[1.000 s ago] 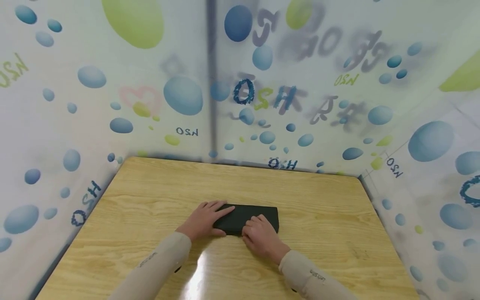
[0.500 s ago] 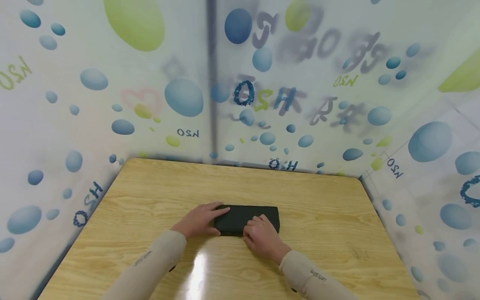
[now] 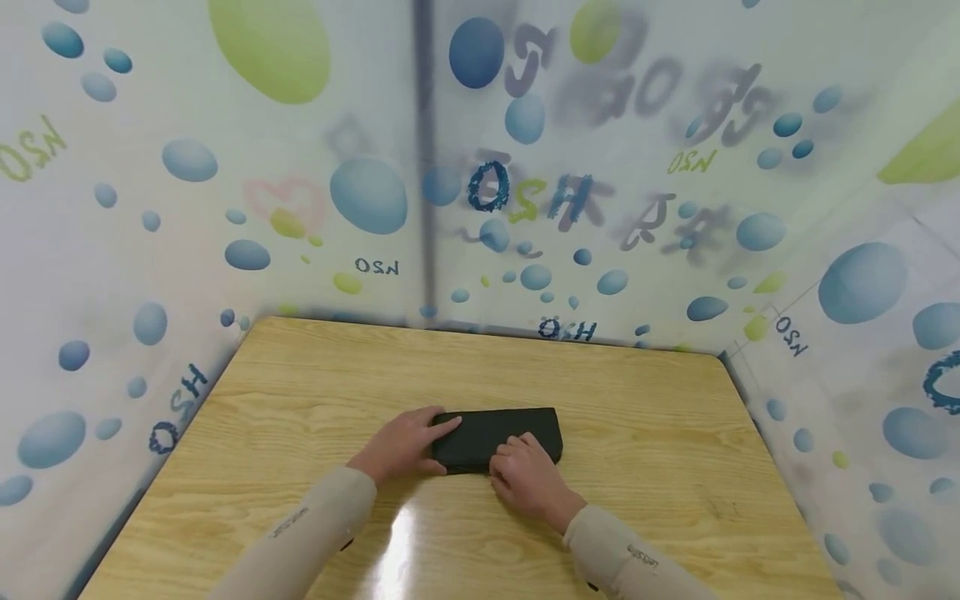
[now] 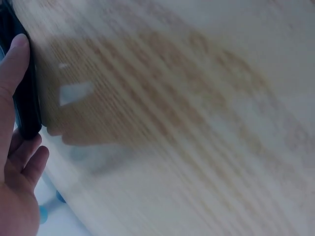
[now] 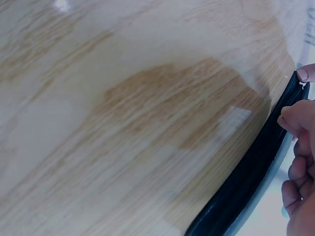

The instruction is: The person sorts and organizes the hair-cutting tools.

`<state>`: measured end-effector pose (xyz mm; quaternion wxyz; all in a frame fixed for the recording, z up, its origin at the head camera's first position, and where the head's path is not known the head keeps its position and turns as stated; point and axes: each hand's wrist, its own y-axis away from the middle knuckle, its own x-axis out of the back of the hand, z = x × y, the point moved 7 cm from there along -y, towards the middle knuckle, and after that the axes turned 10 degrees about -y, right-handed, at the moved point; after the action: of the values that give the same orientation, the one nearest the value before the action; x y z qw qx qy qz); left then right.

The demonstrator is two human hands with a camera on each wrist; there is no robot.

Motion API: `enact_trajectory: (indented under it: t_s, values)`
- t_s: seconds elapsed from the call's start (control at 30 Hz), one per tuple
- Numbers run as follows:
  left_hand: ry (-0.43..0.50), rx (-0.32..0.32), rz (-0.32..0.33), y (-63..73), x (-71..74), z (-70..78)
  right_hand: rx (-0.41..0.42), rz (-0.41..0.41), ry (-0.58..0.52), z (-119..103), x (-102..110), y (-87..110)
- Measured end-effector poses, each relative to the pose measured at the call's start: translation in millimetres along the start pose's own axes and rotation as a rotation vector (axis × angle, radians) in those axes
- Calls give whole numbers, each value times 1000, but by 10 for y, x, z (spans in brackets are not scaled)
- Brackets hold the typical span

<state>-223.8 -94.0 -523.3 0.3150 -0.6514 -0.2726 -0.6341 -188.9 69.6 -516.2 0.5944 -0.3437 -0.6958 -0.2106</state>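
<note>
A flat, oblong black case (image 3: pixel 472 435) lies on the wooden table. My left hand (image 3: pixel 397 446) grips its left end, thumb on the near side and fingers towards the far edge. In the left wrist view that hand (image 4: pixel 17 182) has the thumb against the case's dark side (image 4: pixel 27 101). My right hand (image 3: pixel 528 479) has its fingers curled at the near edge, right of the middle. The right wrist view shows its thumb and forefinger pinching at the long side of the case (image 5: pixel 241 182); a small part held there cannot be made out.
The wooden table (image 3: pixel 637 417) extends around the case on all sides. Walls (image 3: pixel 315 242) printed with blue and green drops and lettering stand behind it and at both sides. Light glares off the table's near part.
My left hand has drawn back from over the case to its left end. The case has shifted slightly right and turned a little, its right end swinging away. My right hand moves slightly right along with it.
</note>
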Motion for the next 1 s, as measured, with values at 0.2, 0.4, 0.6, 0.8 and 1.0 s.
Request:
enact_trajectory:
  t_s: [0.2,0.4,0.6,0.8,1.0]
  values:
    - [-6,20,0,24,-21,15,-3,4,-3,-3,8,-1]
    - [-36,23,12,31,-33,27,-2,9,-24,-11,2,-11]
    - [-44,40,35,27,-49,39,-19,16,-26,31,47,-4]
    - [-66,87,62,12,-33,123,-44,59,-18,154,115,8]
    - [-160,92,134,-6,35,277,-27,106,52,337,195,12]
